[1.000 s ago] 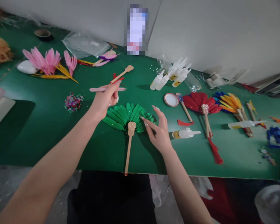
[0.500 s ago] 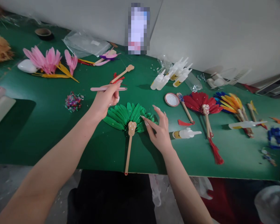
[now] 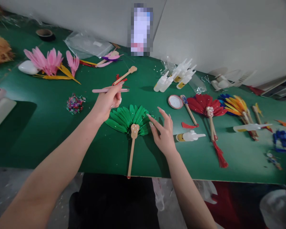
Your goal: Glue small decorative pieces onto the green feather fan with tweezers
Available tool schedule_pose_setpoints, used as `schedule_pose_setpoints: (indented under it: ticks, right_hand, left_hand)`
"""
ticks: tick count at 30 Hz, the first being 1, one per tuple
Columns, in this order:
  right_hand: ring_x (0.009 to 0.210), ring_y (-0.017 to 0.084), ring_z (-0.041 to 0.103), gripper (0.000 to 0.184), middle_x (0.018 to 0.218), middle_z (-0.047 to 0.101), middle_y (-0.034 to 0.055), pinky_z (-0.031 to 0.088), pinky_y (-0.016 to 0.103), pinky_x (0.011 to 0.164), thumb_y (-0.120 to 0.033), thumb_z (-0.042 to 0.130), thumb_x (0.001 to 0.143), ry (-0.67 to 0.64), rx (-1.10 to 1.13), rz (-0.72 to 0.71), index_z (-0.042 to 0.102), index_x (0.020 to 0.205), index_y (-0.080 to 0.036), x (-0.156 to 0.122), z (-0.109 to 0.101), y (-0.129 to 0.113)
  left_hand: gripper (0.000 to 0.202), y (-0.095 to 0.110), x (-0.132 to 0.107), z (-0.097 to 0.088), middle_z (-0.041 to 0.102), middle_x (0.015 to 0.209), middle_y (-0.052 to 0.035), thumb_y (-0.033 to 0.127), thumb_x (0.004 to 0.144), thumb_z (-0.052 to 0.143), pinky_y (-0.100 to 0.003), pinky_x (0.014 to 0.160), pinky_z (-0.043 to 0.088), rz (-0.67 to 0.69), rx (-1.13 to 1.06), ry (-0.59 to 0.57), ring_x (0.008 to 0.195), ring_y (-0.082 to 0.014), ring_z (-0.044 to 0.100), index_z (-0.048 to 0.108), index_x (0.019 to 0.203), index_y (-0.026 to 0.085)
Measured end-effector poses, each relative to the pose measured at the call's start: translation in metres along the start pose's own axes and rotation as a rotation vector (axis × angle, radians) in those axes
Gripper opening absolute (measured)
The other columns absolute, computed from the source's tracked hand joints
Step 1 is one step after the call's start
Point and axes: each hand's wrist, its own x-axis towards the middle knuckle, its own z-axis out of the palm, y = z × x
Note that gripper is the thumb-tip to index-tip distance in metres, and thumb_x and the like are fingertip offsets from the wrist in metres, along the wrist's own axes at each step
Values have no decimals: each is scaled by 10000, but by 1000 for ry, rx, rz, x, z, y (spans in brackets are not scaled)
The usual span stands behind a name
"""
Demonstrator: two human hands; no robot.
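A green feather fan (image 3: 130, 118) with a wooden handle lies on the green table (image 3: 50, 133) in front of me. My left hand (image 3: 107, 101) hovers over the fan's left feathers, fingers closed on pink tweezers (image 3: 109, 90) held level. To the right of the fan, my right hand (image 3: 162, 130) has its fingers spread, the fingertips touching the right-side feathers. A white glue bottle (image 3: 189, 136) lies just right of that hand.
Red fan (image 3: 205, 106), multicoloured fan (image 3: 235, 108) and a round lid (image 3: 175, 101) lie to the right. More glue bottles (image 3: 173, 78) sit farther back. Pink feathers (image 3: 47, 62) and a sequin pile (image 3: 75, 104) are at left. A spare wooden handle (image 3: 125, 75) lies behind.
My right hand's fingers have lifted and spread slightly at the fan's right edge. The left hand with the tweezers has stayed in place.
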Motion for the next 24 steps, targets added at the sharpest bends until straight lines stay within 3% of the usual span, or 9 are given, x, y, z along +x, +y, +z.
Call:
schedule_pose_setpoints:
  ticks: [6, 9, 13, 18, 24]
  right_hand:
    - [1396, 249, 365, 514, 1469, 428, 141, 277, 582, 1129, -176, 401, 971, 26, 122, 27, 274, 1462, -260, 1, -2, -1]
    - [1376, 217, 405, 555, 1445, 466, 135, 285, 568, 1136, -162, 347, 983, 9, 201, 8, 130, 1485, -258, 0, -2, -4]
    - [1325, 195, 473, 507, 1335, 575, 109, 226, 571, 1166, -136, 348, 978, -33, 246, -46, 170, 1441, -243, -1, -2, -7]
    - [1266, 195, 529, 425, 1297, 596, 105, 186, 567, 1184, -133, 387, 965, -68, 237, -82, 277, 1367, -218, 0, -1, -8]
    - [1205, 200, 574, 403, 1261, 621, 102, 189, 586, 1178, -140, 393, 962, -78, 225, -91, 292, 1344, -216, 0, -1, -10]
  left_hand:
    - [494, 1, 0, 0, 208, 259, 51, 240, 890, 481, -205, 356, 157, 3, 15, -1, 278, -41, 202, 392, 409, 172]
    - [504, 0, 0, 0, 190, 266, 56, 241, 897, 479, -201, 356, 159, -5, 7, 1, 275, -39, 213, 389, 406, 170]
    - [516, 0, 0, -1, 210, 266, 51, 238, 899, 494, -199, 357, 169, -15, -11, 8, 279, -41, 243, 409, 395, 163]
    - [520, 0, 0, -1, 239, 268, 47, 228, 901, 502, -193, 352, 166, -27, -22, 4, 277, -35, 246, 429, 391, 157]
    - [531, 0, 0, -2, 222, 260, 47, 220, 905, 497, -198, 351, 162, -16, -25, 9, 270, -36, 235, 434, 382, 156]
